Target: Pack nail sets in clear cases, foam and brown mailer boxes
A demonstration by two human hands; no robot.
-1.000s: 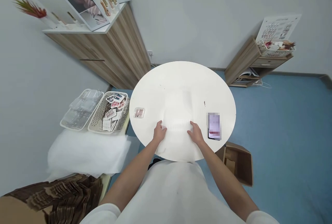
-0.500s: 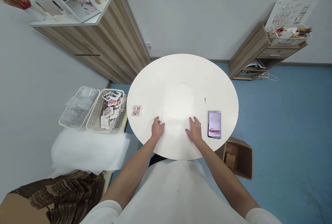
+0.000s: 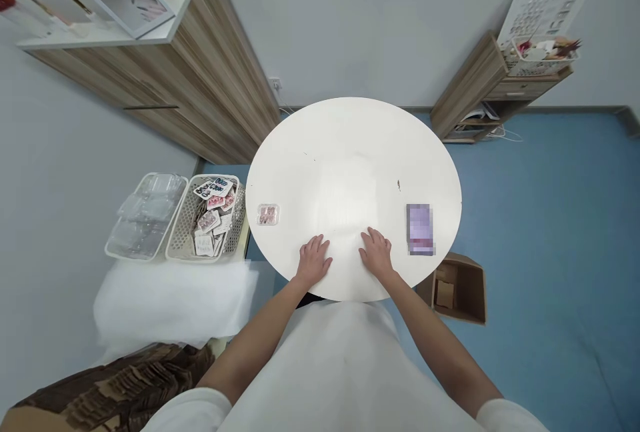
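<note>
My left hand (image 3: 313, 261) lies palm down on the near part of a white round table (image 3: 350, 132), fingers spread and holding nothing. Across from it, my right hand (image 3: 376, 251) rests on the same tabletop with its fingers apart, also bare. A phone (image 3: 420, 229), its screen blurred out, lies to the right of my right hand. Toward the table's left edge sits a small clear plastic case (image 3: 269, 214) with pinkish pieces in it, apart from my left hand.
Left of the table stand a white basket of printed cards (image 3: 173, 239) and a basket of clear plastic packaging (image 3: 150, 209). White foam sheeting (image 3: 175, 299) and folded brown cardboard (image 3: 125, 385) lie nearer. An open cardboard box (image 3: 473, 292) is on the floor at right.
My left hand has turned from a loosely curled pose to flat, spread fingers and shifted slightly right and nearer. My right hand stays nearly in place. The camera view has shifted a little.
</note>
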